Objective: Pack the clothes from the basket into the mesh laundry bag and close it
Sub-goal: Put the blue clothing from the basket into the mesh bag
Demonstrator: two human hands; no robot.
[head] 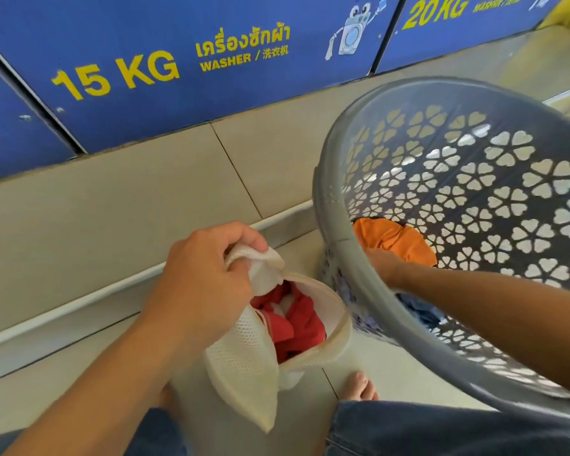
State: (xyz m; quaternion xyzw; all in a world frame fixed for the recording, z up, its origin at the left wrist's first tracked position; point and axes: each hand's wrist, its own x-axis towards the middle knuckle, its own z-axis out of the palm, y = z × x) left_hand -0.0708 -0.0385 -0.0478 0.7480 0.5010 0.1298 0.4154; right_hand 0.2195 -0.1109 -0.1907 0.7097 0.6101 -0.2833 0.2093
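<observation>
A white mesh laundry bag (pixel 244 366) stands open on the floor between my knees, with red clothing (pixel 297 324) inside. My left hand (pixel 204 278) pinches the bag's rim and holds its mouth up. A grey plastic basket (pixel 352 268) with flower-shaped holes tilts toward me on the right. My right hand (pixel 384 266) reaches over its rim, partly hidden by it, and grips an orange garment (pixel 395 240). Some blue cloth (pixel 418 307) lies lower in the basket under my forearm.
Blue washer panels (pixel 145 70) marked 15 KG and 20 KG line the wall behind a beige tiled step (pixel 145 199). My bare foot (pixel 359 386) rests on the tiled floor next to the bag, and my jeans-clad knees fill the bottom edge.
</observation>
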